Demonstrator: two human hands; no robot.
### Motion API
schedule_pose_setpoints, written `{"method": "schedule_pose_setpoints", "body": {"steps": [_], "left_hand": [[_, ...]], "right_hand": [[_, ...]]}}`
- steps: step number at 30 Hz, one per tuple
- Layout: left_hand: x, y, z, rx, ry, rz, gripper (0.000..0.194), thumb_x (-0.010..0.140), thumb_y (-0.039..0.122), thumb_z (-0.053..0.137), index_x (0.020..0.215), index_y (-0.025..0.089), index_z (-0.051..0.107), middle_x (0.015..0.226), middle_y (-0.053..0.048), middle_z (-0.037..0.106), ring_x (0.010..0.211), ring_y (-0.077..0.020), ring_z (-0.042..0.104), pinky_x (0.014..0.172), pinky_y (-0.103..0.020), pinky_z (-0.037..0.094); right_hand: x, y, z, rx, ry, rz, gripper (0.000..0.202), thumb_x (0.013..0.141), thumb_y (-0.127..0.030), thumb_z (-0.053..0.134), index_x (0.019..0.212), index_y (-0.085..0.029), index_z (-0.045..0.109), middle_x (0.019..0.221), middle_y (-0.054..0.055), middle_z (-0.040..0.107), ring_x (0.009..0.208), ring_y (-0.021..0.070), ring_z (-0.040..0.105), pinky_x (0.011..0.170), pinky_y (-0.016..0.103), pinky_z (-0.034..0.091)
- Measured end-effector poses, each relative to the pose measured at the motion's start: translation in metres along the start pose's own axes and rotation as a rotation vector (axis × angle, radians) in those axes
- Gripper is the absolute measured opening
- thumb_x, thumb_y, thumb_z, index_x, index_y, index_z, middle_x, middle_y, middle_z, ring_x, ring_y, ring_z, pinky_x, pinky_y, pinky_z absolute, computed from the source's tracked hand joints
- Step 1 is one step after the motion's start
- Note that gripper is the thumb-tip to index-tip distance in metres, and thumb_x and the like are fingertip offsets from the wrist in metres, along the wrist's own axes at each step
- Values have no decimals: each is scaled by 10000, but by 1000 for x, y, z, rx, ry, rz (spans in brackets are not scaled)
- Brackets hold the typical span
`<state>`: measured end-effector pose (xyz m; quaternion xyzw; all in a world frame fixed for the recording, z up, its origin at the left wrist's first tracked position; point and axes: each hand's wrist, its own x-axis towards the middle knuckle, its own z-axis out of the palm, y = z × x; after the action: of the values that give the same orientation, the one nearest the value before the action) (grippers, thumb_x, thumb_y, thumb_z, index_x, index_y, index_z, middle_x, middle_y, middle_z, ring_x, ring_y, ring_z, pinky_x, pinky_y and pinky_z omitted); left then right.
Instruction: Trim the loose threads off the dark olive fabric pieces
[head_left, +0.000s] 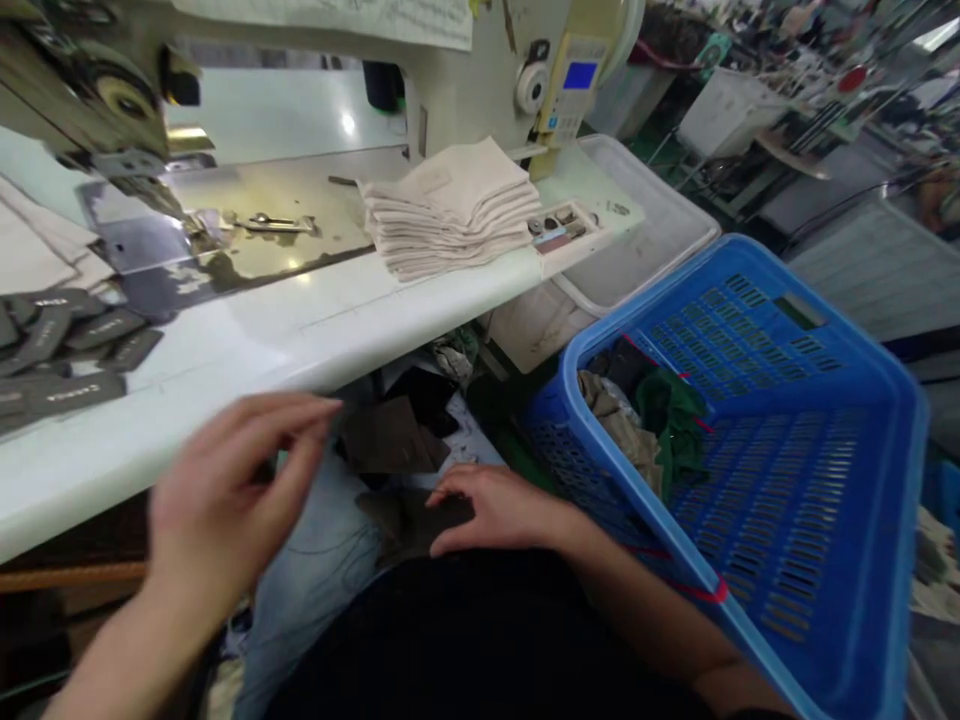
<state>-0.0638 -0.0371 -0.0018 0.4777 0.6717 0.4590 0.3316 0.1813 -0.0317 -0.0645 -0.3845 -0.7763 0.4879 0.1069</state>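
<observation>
My left hand (pixel 232 480) is raised at the table's front edge, thumb and fingertips pinched together; whatever is between them, if anything, is too small to make out. Lower and to the right, my right hand (pixel 499 508) hovers over my lap with thumb and fingers apart, holding nothing, near a dark cloth (pixel 409 515). On the white table (pixel 337 320) a stack of beige fabric pieces (pixel 454 210) lies beneath the sewing machine (pixel 450 90). Several dark grey labels (pixel 67 340) are heaped at the left, near more beige fabric (pixel 37 245).
A large blue basket (pixel 720 560) with green and tan cloth scraps (pixel 637 425) stands at the right. Behind it is a whitish bin (pixel 652 220). A small parts tray (pixel 562 230) sits at the table's right end. Brown pieces (pixel 390 435) lie below the table edge.
</observation>
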Motion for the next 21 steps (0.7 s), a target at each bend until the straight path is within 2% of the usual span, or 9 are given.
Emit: {"method": "schedule_pose_setpoints", "body": {"steps": [2, 3, 5, 7, 10, 13, 16, 19, 21], "left_hand": [[-9, -13, 13, 170, -197, 282, 178, 816, 357, 666, 906, 264, 788, 946, -28, 759, 926, -229, 698, 888, -310, 549], [-13, -21, 18, 212, -314, 358, 207, 858, 325, 607, 945, 255, 782, 957, -32, 765, 908, -215, 713, 849, -299, 564], [-21, -37, 22, 295, -431, 458, 268, 903, 254, 523, 1024, 245, 761, 1007, -39, 771, 931, -197, 730, 838, -281, 575], [-29, -49, 21, 348, -475, 503, 296, 919, 219, 482, 1052, 244, 745, 1030, -40, 772, 948, -186, 737, 851, -269, 578], [-36, -57, 18, 377, -458, 497, 280, 929, 238, 482, 1041, 254, 739, 1026, -30, 776, 943, -181, 743, 861, -261, 581], [-40, -58, 21, 381, -458, 440, 274, 938, 289, 483, 1024, 262, 742, 1018, -24, 784, 938, -192, 750, 852, -271, 592], [-43, -54, 29, 359, -533, 382, 281, 944, 378, 515, 1089, 274, 734, 1074, -29, 787, 978, -214, 751, 881, -305, 594], [-46, -48, 39, 353, -635, 344, 442, 843, 490, 678, 1232, 281, 687, 1197, -51, 763, 1061, -261, 732, 933, -355, 581], [-45, -42, 44, 322, -655, 285, 415, 830, 513, 678, 1164, 271, 720, 1122, -48, 785, 1001, -268, 745, 880, -346, 593]], "right_hand": [[2, 2, -2, -56, 4, -33, 243, 858, -184, 726, 1100, -208, 723, 1121, 61, 717, 1082, 203, 656, 954, 318, 488], [2, 3, -5, -87, 5, -33, 254, 886, -102, 648, 1109, -204, 716, 1132, 62, 715, 1093, 192, 656, 965, 307, 489], [-1, 6, -13, -159, -31, -25, 339, 890, -19, 549, 1123, -206, 709, 1150, 59, 709, 1086, 182, 664, 950, 288, 498], [-8, 8, -22, -226, -94, -13, 385, 881, -22, 544, 1167, -228, 697, 1218, 53, 685, 1080, 188, 673, 930, 290, 509], [-21, 13, -28, -273, -155, 13, 454, 860, -75, 621, 1267, -271, 658, 1416, 52, 578, 1143, 216, 661, 959, 322, 506], [-26, 16, -21, -236, -152, 25, 295, 883, -155, 664, 1163, -239, 707, 1448, 71, 564, 1121, 235, 678, 943, 343, 519], [-24, 16, -9, -80, -7, -3, 144, 943, -167, 596, 1034, -196, 705, 1292, 84, 667, 1106, 219, 675, 934, 341, 513], [-17, 9, -6, 206, 243, 7, 112, 948, -192, 582, 1017, -194, 670, 1067, 52, 725, 1002, 182, 682, 875, 305, 514], [-12, 3, -9, 377, 417, 23, 88, 928, -236, 607, 980, -191, 662, 935, 24, 716, 880, 163, 676, 801, 281, 514]]}}
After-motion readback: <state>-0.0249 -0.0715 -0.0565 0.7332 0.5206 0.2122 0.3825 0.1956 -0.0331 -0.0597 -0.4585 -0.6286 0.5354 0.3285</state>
